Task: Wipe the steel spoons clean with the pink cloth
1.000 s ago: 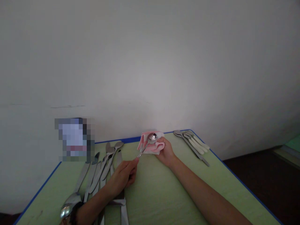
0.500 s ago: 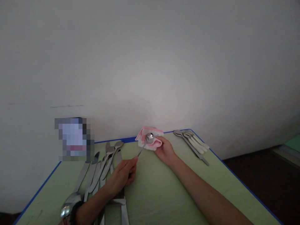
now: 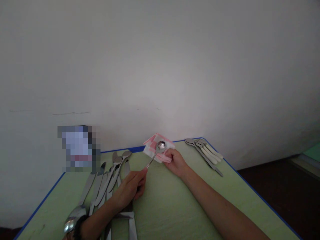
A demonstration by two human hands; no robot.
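Note:
My left hand (image 3: 131, 188) pinches the handle end of a steel spoon (image 3: 156, 152), whose bowl points up and away from me. My right hand (image 3: 175, 161) is closed on a pink and white cloth (image 3: 156, 147) held just behind and under the spoon's bowl, touching it. Both hands are raised a little above the green table (image 3: 165, 203), near its far edge.
Several steel knives and spoons (image 3: 107, 181) lie in a heap at the left of the table. A smaller group of spoons with pale handles (image 3: 206, 152) lies at the far right corner. A blurred box (image 3: 78, 148) stands at the far left against the white wall.
The cloth in my right hand has shifted slightly left and opened flatter behind the spoon's bowl. My left hand and the spoon have barely moved.

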